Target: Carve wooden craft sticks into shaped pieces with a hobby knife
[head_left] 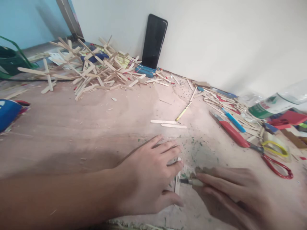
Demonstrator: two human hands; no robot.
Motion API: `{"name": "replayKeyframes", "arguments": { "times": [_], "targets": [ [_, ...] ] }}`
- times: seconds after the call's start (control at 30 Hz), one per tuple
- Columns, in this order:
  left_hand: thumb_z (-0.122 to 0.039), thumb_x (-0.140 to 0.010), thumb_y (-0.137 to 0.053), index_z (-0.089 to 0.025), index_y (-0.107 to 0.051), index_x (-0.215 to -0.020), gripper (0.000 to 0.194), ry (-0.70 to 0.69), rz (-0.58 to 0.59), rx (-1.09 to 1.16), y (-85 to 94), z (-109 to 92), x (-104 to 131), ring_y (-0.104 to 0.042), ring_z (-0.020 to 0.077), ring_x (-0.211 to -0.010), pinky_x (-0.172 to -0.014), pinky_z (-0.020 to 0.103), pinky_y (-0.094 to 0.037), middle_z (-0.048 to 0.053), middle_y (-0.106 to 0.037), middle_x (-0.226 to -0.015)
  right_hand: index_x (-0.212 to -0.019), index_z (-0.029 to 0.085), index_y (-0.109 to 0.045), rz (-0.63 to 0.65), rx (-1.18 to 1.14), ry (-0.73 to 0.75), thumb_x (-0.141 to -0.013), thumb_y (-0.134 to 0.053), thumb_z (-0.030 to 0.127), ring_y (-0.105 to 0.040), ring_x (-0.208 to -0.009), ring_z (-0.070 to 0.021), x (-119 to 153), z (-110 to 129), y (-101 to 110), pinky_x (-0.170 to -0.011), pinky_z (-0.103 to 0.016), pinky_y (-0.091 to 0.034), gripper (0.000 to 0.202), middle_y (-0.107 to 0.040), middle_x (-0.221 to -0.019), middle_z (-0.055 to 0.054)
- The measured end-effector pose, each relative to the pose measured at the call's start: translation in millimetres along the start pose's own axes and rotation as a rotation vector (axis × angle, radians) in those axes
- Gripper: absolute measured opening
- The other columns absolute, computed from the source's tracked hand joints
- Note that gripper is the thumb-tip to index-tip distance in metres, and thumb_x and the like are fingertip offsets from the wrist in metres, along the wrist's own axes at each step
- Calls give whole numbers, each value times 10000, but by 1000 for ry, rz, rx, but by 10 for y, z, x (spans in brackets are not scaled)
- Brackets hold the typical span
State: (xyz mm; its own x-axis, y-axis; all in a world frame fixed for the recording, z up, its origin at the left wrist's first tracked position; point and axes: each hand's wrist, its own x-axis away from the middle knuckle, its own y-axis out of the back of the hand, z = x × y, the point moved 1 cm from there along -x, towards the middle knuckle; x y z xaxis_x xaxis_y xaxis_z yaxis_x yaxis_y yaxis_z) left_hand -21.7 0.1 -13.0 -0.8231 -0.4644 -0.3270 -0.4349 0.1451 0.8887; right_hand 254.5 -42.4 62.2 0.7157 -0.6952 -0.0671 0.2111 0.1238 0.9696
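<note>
My left hand (153, 172) lies over the worktop with its fingers spread, the fingertips resting at a narrow wooden craft stick (177, 183). Part of that stick is hidden under the fingers. From the right, my right hand (235, 191) is closed around a craft knife (192, 182) with a pale handle and a dark front end. The knife's tip meets the stick between my left thumb and fingers; the blade itself is too blurred to make out. Beyond my left hand lie two loose craft sticks (168, 123) side by side, and a yellow twisted rod (183, 111) touches them.
A large heap of crossed craft sticks (96, 70) fills the back left. A black phone (154, 41) leans upright on the wall. To the right lie red-handled scissors (278, 166), a red cutter (233, 132), a blue pen-like tool (233, 119) and a plastic bottle (273, 103).
</note>
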Motion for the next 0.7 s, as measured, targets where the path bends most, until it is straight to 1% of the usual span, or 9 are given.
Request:
{"name": "replayKeyframes", "arguments": {
  "times": [0.07, 0.13, 0.2, 0.27, 0.33, 0.47, 0.57, 0.63, 0.7],
  "targets": [
    [-716, -1119, -772, -145, -825, -1441, 658, 2, 6, 9, -2, 4, 1, -670, 417, -1580, -1337, 660, -514, 207, -755, -1619, -1301, 264, -832, 25, 15, 4, -1299, -400, 368, -818, -688, -175, 52, 53, 6, -535, -291, -556, 445, -910, -1032, -61],
    [-700, -1125, -770, -150, -821, -1446, 639, 6, 8, 23, -11, 10, 5, -663, 421, -1589, -1339, 673, -509, 209, -748, -1630, -1381, 264, -805, 61, 65, -3, -1299, -414, 356, -801, -642, -169, 83, 104, 19, -502, -317, -505, 410, -899, -986, -38],
    [-694, -1131, -762, -154, -810, -1471, 640, 8, 8, 38, -20, 18, 9, -658, 428, -1595, -1330, 690, -512, 213, -737, -1644, -1352, 280, -804, 77, 97, -27, -1297, -397, 323, -776, -580, -160, 77, 146, 40, -462, -345, -447, 413, -864, -868, 5],
    [-696, -1135, -757, -159, -803, -1486, 643, 5, 12, 50, -23, 22, 10, -660, 429, -1594, -1323, 696, -517, 213, -738, -1642, -1230, 298, -822, 116, 85, -54, -1287, -403, 326, -760, -545, -156, 29, 172, 57, -444, -359, -426, 424, -859, -838, 20],
    [-697, -1137, -756, -164, -806, -1481, 636, 4, 20, 57, -16, 23, 7, -660, 422, -1596, -1331, 690, -514, 208, -745, -1634, -1163, 309, -836, 163, 29, -113, -1269, -435, 348, -773, -559, -153, -46, 164, 65, -448, -334, -460, 417, -902, -927, 14],
    [-723, -1129, -754, -176, -807, -1493, 659, 26, 68, 62, 17, 22, -16, -644, 414, -1617, -1359, 682, -496, 211, -735, -1648, -1252, 332, -888, 245, -191, -205, -1239, -500, 361, -875, -774, -182, -153, 52, 32, -514, -244, -566, 389, -931, -1062, 6],
    [-741, -1111, -770, -193, -808, -1509, 679, 44, 120, 74, 39, 34, -47, -619, 417, -1645, -1382, 687, -474, 214, -708, -1682, -1374, 364, -884, 295, -255, -174, -1235, -558, 351, -894, -889, -196, -141, -52, -17, -600, -241, -622, 355, -925, -1125, 9],
    [-751, -1098, -783, -201, -811, -1513, 689, 52, 141, 86, 45, 45, -62, -596, 427, -1667, -1396, 700, -455, 219, -685, -1708, -1458, 381, -858, 301, -245, -141, -1214, -598, 319, -887, -880, -204, -119, -87, -30, -606, -254, -619, 362, -922, -1149, -4],
    [-750, -1092, -791, -206, -805, -1532, 699, 56, 144, 99, 41, 52, -63, -580, 440, -1679, -1402, 716, -441, 228, -662, -1729, -1459, 382, -861, 283, -242, -116, -1190, -627, 299, -874, -833, -205, -116, -88, -12, -590, -255, -602, 366, -922, -1128, -16]
  ]
}}
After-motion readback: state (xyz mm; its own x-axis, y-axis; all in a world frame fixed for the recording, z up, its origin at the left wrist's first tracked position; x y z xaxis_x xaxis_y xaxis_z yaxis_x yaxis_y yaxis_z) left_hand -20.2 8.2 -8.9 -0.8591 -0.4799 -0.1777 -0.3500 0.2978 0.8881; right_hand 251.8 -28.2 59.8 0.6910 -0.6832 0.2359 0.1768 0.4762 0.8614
